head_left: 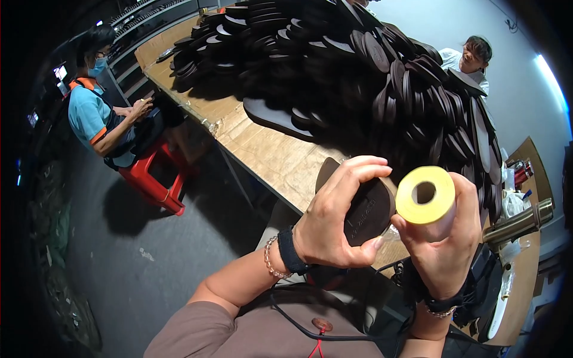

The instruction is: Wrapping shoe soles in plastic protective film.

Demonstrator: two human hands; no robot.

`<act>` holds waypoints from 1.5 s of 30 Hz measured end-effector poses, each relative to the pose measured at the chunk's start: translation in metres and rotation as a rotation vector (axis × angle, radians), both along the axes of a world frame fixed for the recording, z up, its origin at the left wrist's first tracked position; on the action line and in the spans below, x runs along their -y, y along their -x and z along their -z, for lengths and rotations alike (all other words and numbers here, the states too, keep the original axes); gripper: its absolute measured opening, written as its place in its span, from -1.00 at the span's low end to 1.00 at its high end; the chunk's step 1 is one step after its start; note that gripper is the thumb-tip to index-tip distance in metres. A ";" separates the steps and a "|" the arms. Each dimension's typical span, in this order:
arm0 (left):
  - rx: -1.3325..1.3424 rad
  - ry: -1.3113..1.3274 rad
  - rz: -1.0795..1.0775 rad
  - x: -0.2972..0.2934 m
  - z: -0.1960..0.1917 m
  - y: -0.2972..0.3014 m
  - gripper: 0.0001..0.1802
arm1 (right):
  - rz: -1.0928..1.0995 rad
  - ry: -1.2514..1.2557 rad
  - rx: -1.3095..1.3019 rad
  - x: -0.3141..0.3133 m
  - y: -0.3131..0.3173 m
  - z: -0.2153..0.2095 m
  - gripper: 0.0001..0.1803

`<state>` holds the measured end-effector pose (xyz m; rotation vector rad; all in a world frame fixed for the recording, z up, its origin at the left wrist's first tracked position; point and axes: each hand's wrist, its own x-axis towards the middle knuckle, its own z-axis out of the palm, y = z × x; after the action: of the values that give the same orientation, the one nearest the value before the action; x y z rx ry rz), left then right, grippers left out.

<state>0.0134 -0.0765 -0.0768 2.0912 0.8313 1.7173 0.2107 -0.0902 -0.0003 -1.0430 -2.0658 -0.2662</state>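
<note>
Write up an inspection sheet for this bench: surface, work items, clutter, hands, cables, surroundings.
Surface: long wooden table, mostly covered.
Work items: dark brown sole held in the left hand; yellow roll gripped in the right hand, its hollow core facing the camera.
Clutter: big pile of dark soles on the table; metal tool and small items at the right end.
Hands: both closed on their items, beaded bracelets on both wrists, black band on the left.
Cables: black cable across the person's chest.
Surroundings: a person sits on a red stool at left; another person behind the pile; grey floor.
</note>
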 end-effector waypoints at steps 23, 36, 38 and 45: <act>-0.019 0.025 0.038 0.018 0.019 0.006 -0.09 | -0.172 0.016 -0.217 -0.013 -0.004 0.020 -0.05; 0.026 0.116 0.138 0.027 0.024 0.008 -0.01 | -0.138 0.107 -0.204 -0.005 0.003 0.033 -0.08; 0.030 0.141 0.094 0.029 0.030 0.008 -0.01 | -0.125 0.085 -0.132 -0.001 0.006 0.033 -0.07; -0.026 0.145 0.039 0.031 0.045 0.015 0.03 | -0.111 0.184 -0.029 0.003 0.011 0.049 -0.03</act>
<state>-0.0019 -0.1076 -0.1215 2.0241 0.8889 1.5639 0.1992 -0.0936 -0.0490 -1.0296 -2.1439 -0.0045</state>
